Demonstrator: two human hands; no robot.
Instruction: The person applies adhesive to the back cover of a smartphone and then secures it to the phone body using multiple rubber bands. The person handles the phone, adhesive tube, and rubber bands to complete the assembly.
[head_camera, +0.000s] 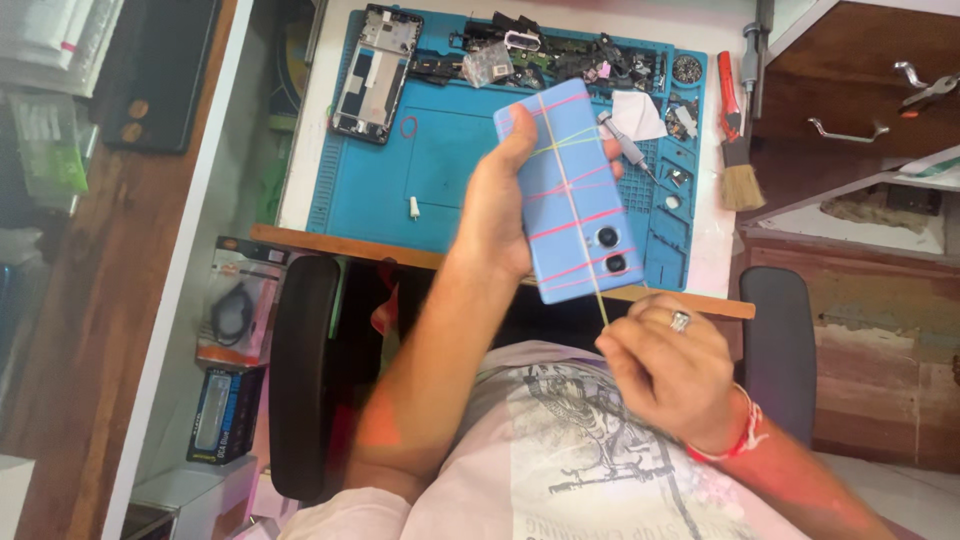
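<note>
Left hand (495, 205) is closed around a light blue smartphone (572, 195), back panel up, camera lenses toward the person; it is held in the air above the near edge of the desk (715, 250), not resting on anything. Several rubber bands, pink and yellow-green, already cross the phone's width.

Right hand (665, 370), ring on one finger and red thread at the wrist, is pinched shut on a pale rubber band (575, 215) that runs lengthwise along the phone's back and is drawn taut past its lower end. The band's far end appears hooked over the top edge, though that contact is hard to confirm.

Judgement: the step in hand is binding the phone's back panel with bands, now at the lengthwise wrap. The next move would call for steady tension, a firm left-hand hold, and care that the band seats squarely over the lower edge rather than slipping off a corner or across the lenses.

Surroundings: a blue repair mat (440, 170) lies on the desk, carrying a stripped phone frame (375, 75), a heap of loose parts (560, 60), a screwdriver (625, 145) and a white cloth (640, 112). A brush (740, 175) lies just right of the mat.
</note>
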